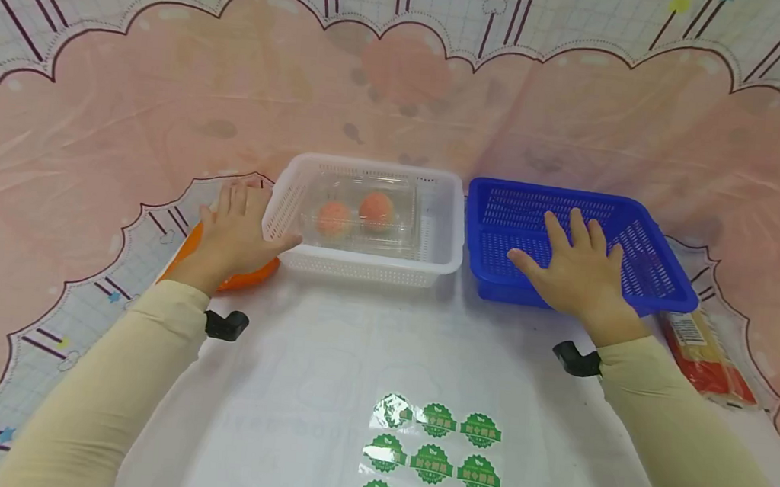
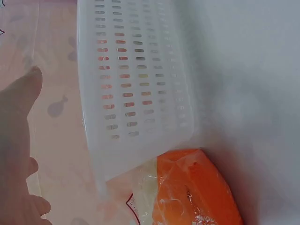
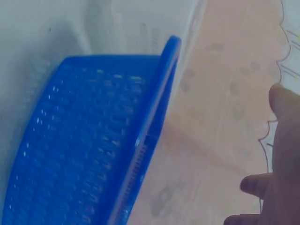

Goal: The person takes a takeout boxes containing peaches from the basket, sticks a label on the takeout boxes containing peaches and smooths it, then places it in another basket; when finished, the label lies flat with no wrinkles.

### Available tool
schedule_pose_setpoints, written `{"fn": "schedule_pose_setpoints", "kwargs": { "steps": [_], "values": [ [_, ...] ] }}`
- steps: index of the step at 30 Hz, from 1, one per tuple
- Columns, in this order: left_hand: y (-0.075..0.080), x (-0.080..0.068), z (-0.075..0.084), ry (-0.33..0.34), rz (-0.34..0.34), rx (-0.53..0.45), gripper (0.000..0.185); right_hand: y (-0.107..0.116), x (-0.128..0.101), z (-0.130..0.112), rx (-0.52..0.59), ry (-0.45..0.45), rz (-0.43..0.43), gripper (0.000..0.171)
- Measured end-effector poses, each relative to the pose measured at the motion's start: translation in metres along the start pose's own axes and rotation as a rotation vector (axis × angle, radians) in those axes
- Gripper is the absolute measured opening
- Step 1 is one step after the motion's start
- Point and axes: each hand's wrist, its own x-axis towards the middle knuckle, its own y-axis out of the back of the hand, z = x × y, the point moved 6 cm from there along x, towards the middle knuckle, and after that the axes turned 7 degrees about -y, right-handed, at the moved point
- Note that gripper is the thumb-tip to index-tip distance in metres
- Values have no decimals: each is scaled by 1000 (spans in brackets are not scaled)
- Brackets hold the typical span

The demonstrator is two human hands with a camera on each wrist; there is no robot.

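Note:
My left hand, fingers spread and holding nothing, is above the orange package by the left end of a white basket. Inside that basket lies a clear plastic box with two round orange things in it. Over the blue basket my right hand is held with its fingers apart, gripping nothing. In the left wrist view the thumb stands off from the white basket's wall. The right wrist view shows fingers apart from the blue basket's rim.
A sheet of green round stickers lies on the white table near its front. To the right of the blue basket is a red and yellowish plastic packet. Patterned pink cloth hangs behind the baskets.

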Motion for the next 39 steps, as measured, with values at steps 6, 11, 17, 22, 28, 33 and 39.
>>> {"fn": "schedule_pose_setpoints", "kwargs": {
  "steps": [6,11,17,22,28,33,39],
  "values": [
    [-3,-1,2,-24,25,-46,98,-7,2,-10,32,18,12,102],
    [-9,-2,3,-54,43,-74,93,-14,6,-15,41,34,18,103],
    [-20,-5,-1,30,-22,-175,103,-20,10,-27,89,63,13,103],
    [-27,-6,-3,58,-40,-220,106,-26,13,-36,108,65,-40,105],
    [-35,-7,-7,66,-27,-264,107,-31,17,-43,202,89,-45,103],
    [-40,-8,-11,80,11,-318,105,-33,19,-49,270,117,-18,101],
    [-45,-7,-16,103,37,-393,104,-34,20,-54,281,112,-23,99]
  ]
}}
